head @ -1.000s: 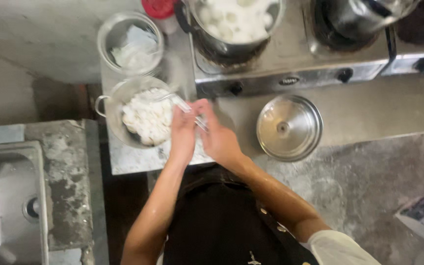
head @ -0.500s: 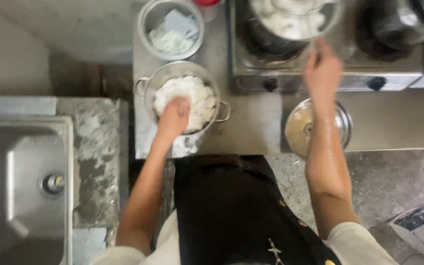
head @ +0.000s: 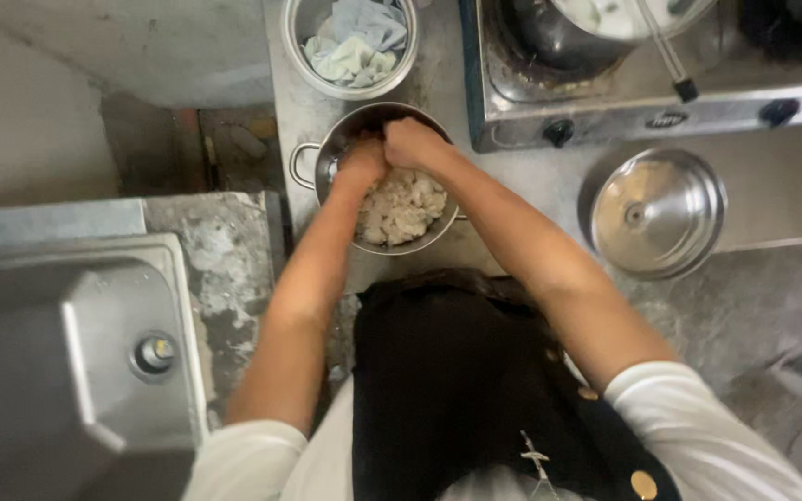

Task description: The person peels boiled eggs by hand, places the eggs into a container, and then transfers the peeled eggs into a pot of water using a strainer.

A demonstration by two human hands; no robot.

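Note:
A small steel pot (head: 313, 160) with side handles stands on the metal counter and holds white chunks of food (head: 403, 209). Both my hands are inside its far half, side by side. My left hand (head: 361, 160) is curled down into the chunks. My right hand (head: 410, 142) is closed next to it, touching it. What the fingers grip is hidden by the hands and the pot wall.
A steel bowl with crumpled cloths (head: 353, 46) sits behind the pot. A gas stove (head: 661, 97) with a large pot and a utensil handle (head: 670, 56) is at the right. An upturned steel lid (head: 656, 213) lies on the counter. A steel sink (head: 67, 362) is at the left.
My right hand has come back from the stove pot to the small pot and joined my left hand in the white chunks. The camera view has shifted.

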